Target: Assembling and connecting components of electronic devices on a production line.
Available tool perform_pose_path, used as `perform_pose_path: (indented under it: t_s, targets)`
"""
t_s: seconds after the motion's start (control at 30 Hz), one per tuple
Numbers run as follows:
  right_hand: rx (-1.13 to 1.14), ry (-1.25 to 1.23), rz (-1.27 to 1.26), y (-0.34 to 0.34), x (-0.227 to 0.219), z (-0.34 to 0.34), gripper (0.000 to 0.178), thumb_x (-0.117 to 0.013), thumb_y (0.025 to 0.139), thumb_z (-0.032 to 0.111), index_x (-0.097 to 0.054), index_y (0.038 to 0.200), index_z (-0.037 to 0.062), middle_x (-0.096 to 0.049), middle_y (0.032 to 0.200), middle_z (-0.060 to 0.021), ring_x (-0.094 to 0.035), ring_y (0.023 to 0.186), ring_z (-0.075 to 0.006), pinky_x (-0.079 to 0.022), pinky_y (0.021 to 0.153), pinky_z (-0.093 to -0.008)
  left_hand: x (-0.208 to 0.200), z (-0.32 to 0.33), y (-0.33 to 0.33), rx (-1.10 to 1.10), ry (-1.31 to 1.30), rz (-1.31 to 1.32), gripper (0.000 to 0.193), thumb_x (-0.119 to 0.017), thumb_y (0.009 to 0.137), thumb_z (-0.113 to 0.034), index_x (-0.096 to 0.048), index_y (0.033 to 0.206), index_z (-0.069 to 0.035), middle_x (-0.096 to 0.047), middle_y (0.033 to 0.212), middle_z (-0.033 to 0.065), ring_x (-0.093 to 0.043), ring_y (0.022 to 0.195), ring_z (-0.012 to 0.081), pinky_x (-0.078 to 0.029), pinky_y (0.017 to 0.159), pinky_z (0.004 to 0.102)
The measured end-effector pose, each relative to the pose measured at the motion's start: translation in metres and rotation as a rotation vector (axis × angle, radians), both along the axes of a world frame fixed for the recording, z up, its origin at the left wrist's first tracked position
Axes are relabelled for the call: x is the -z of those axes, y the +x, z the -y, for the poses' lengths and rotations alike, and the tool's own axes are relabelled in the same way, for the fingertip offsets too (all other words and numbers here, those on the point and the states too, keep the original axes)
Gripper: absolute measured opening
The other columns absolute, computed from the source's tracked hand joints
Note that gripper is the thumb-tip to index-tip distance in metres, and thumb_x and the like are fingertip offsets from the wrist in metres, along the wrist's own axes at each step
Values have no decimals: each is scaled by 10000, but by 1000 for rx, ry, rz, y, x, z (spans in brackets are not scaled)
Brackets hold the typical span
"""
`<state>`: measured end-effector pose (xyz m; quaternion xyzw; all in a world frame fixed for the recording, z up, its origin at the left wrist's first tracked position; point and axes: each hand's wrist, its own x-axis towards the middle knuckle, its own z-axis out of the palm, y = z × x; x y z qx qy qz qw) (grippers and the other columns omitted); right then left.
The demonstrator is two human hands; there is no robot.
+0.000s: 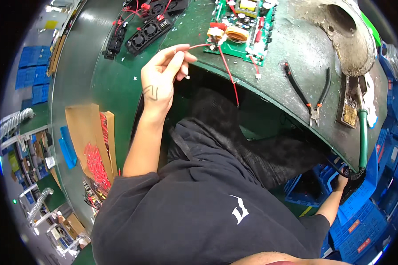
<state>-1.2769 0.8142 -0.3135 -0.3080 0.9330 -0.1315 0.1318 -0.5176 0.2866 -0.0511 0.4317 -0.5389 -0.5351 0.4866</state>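
Note:
My left hand [162, 75] is raised at the bench edge, thumb and fingers pinched on a thin red wire [199, 46]. That wire runs to a green circuit board [239, 46] carrying coils, capacitors and a transformer. A second red wire [227, 68] hangs from the board over the edge, and a short one with a white connector [258, 76] lies in front. Low at the right, beside the bench, my right hand [342, 180] reaches to the blue crates; its fingers are mostly hidden by dark things there.
Black cooling fans [149, 33] with red wires lie left of the board. Right of it are cutting pliers [314, 112], a green-handled soldering iron [362, 137], a small tip-cleaning box [350, 108] and a grey fume duct [358, 55]. A cardboard box [82, 126] holds red wires. Blue crates [358, 229] stand lower right.

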Motion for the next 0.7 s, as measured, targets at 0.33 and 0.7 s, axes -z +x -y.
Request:
perform_pose_path:
  t_s: [0.33, 0.7]
  targets:
    - [-17, 399, -160, 84, -62, 84, 383, -435, 993, 204, -647, 1276, 57, -711, 1175, -228, -650, 1129, -416, -513, 891, -503, 3, -5, 11, 22, -49, 47, 274, -582, 1047, -95, -694, 1262, 31, -733, 1051, 88, -584, 781, 83, -456, 660, 216]
    - [416, -111, 43, -51, 45, 46, 464, -567, 1000, 394, -640, 1253, 12, -704, 1101, -155, -688, 950, -342, -562, 818, -452, 15, -15, 26, 282, -129, 286, 189, -653, 920, 51, -711, 1096, 11, -710, 1040, 59, -671, 990, 139, -525, 936, 284]
